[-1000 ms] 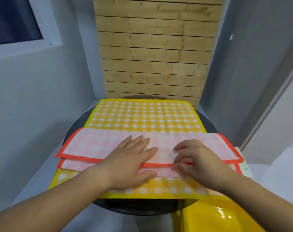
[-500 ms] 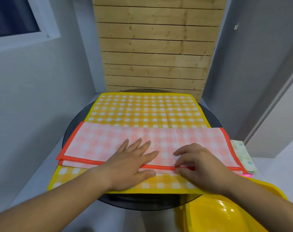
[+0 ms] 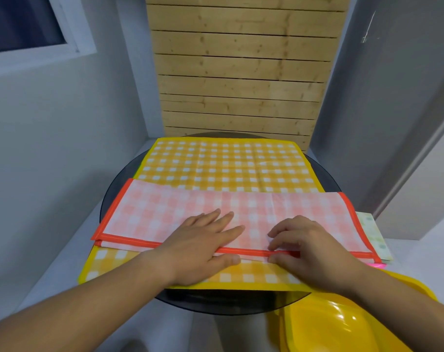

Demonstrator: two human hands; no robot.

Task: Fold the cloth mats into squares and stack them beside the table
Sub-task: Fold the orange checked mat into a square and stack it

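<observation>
Since a second ago the upper hem of your folded pink mat (image 3: 165, 214) has drawn closer to the lower one; your hands have hardly shifted.
It lies folded lengthwise across the near half of the yellow mat (image 3: 223, 163), on the round dark table (image 3: 114, 191). Your left hand (image 3: 203, 247) presses flat on it, fingers straight, gripping nothing. Your right hand (image 3: 314, 247) is curled at the orange hem and seems to pinch it against the thumb. A pale green cloth (image 3: 373, 232) peeks out on the right, near a yellow tub (image 3: 330, 326).
</observation>
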